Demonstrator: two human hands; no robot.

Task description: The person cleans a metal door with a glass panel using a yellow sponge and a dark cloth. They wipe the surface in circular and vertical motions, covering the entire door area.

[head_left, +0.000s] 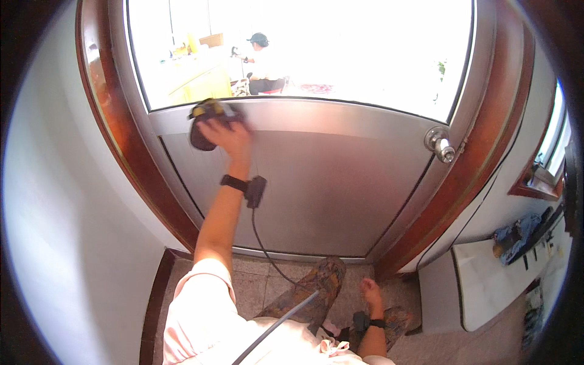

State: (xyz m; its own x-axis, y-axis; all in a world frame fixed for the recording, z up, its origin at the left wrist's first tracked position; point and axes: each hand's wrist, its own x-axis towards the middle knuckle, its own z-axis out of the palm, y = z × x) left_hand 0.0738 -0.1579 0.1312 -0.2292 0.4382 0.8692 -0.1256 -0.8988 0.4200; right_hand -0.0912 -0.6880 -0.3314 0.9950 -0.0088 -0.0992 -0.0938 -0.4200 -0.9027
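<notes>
While the person knelt or crouched before a grey metal door (316, 188), the left hand (228, 137) was raised and pressed against the door's upper panel, just below the window pane (304, 48). Its fingers were spread over a dark cloth with a yellow edge (204, 121), which lay flat against the metal near the door's left side; the grip looked loose, more a flat press than a clench. A black wrist strap (234, 182) with a small black unit (255, 191) sat on that forearm, and a thin cable (264, 249) hung down from it toward the lap.

Low on the right, the right hand (368, 289) rested near a patterned trouser knee (316, 286), fingers loosely curled and holding nothing. A second black band (365, 321) circled that wrist.

A round silver door knob (439, 145) stood out at the door's right edge, well apart from the cloth. A reddish wooden frame (115, 140) bordered the door. Through the glass another person in a cap (261, 58) sat outside. A white board (486, 280) leaned by the right wall, with blue fabric (517, 234) above it.
</notes>
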